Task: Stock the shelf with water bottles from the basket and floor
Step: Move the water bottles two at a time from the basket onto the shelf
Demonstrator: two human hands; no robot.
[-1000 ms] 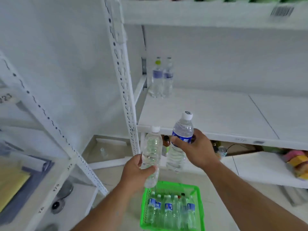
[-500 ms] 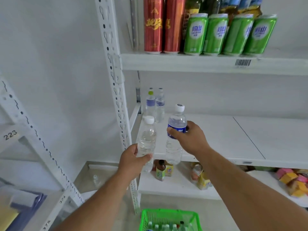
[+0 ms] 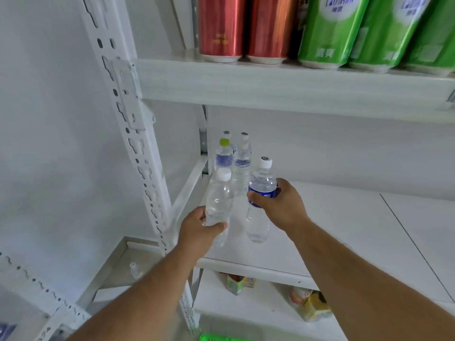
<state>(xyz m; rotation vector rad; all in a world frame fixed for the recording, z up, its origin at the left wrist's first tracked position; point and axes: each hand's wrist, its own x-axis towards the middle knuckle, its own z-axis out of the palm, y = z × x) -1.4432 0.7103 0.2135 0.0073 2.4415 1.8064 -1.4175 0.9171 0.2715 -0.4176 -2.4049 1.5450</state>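
White shelf (image 3: 332,230) mostly bare; both hands, left hand (image 3: 199,232) and right hand (image 3: 280,205), each wrapped round a water bottle, upright so they slot beside the back pair (image 3: 234,158).

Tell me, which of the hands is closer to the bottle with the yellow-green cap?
Left. The left hand is below the yellow-green capped bottle, almost straight under it, holding a clear bottle. The right hand is off to its right, holding a blue-label bottle.
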